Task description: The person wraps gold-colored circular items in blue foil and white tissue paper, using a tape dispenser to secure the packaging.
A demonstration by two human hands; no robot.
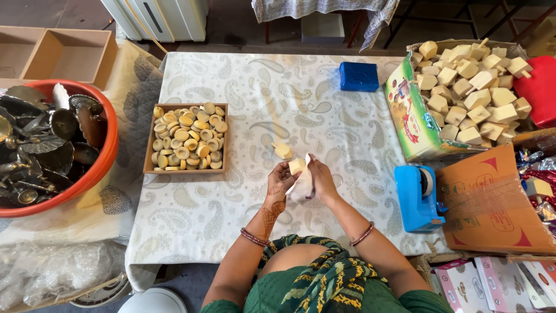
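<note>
The left hand [282, 178] and the right hand [320, 178] met at the middle of the bench [347, 127], fingers curled toward each other. Between them sat a pale wooden block [297, 166], pinched at the fingertips of the left hand and standing just above both palms. The right hand was closed around a thin white wrapper [303, 185] that hung below the block and lay against that hand's palm; its edge rose just beside the block on the right-hand side. So the block lay at the inner fingertips of the left hand, touching or all but touching the wrapper; whether the right fingers also touched the block could not be told. The block looked roughly cubic, with no clear long axis.

Just beyond the left hand, up and slightly outward, a second loose block [282, 150] rested on the cloth, nearer the left hand than the right. Further out on the left side stood a wooden tray of round discs [186, 139]. Well out past the right hand lay a blue tape dispenser [418, 197], and beyond it, further away, a carton of wooden blocks [469, 87].
</note>
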